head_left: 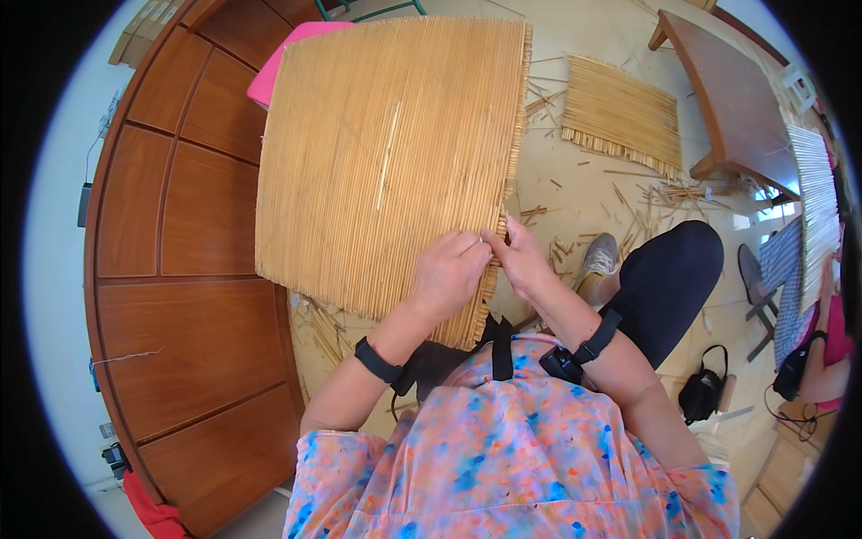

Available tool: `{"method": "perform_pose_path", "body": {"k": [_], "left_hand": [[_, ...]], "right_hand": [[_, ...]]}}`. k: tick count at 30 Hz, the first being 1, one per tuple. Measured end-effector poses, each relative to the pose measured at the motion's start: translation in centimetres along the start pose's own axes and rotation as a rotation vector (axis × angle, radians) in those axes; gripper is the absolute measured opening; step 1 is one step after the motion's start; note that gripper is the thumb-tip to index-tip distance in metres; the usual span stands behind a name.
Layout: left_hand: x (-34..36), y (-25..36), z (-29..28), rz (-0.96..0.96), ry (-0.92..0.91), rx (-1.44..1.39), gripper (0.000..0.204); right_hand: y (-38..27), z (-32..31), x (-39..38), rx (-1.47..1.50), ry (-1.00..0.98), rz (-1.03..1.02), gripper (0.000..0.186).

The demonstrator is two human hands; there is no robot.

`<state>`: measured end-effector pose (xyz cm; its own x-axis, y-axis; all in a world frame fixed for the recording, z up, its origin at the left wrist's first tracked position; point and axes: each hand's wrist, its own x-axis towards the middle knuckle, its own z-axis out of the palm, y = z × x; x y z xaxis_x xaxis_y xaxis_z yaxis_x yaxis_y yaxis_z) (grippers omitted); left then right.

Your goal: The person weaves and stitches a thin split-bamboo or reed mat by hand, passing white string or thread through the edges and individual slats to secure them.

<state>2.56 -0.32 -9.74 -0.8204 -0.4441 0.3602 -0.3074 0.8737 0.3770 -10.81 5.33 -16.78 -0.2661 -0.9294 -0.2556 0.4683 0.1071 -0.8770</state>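
Note:
A large mat of thin straw-coloured reeds (346,171) lies in front of me, its reeds running away from me side by side. Both my hands meet at its right edge, near the close corner. My left hand (449,269) rests on top of the mat with its fingers curled and pinched at the edge. Against that same edge, my right hand (521,258) has thumb and fingers pressed together close to the left fingertips. Whatever is between the fingers is too small to make out. One loose pale reed piece (388,157) lies on the mat's middle.
A pink stool seat (285,54) shows behind the mat's far left corner. Wooden cabinet panels (193,359) stand at left. A smaller reed mat (620,112) and scattered reed scraps (628,202) lie on the floor, beside a brown wooden table (727,81). Another person (813,359) sits at far right.

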Motion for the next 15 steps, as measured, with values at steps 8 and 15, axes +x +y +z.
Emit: {"method": "perform_pose_path", "body": {"k": [8,15], "left_hand": [[3.6,1.7,-5.3,-0.448,0.079,-0.817,0.012],[8.9,-0.4,-14.5,-0.454,0.304,-0.776,0.027]], "right_hand": [[-0.4,-0.1,-0.3,-0.103,0.044,-0.008,0.030],[-0.5,-1.7,0.2,-0.437,-0.053,0.027,0.029]]}}
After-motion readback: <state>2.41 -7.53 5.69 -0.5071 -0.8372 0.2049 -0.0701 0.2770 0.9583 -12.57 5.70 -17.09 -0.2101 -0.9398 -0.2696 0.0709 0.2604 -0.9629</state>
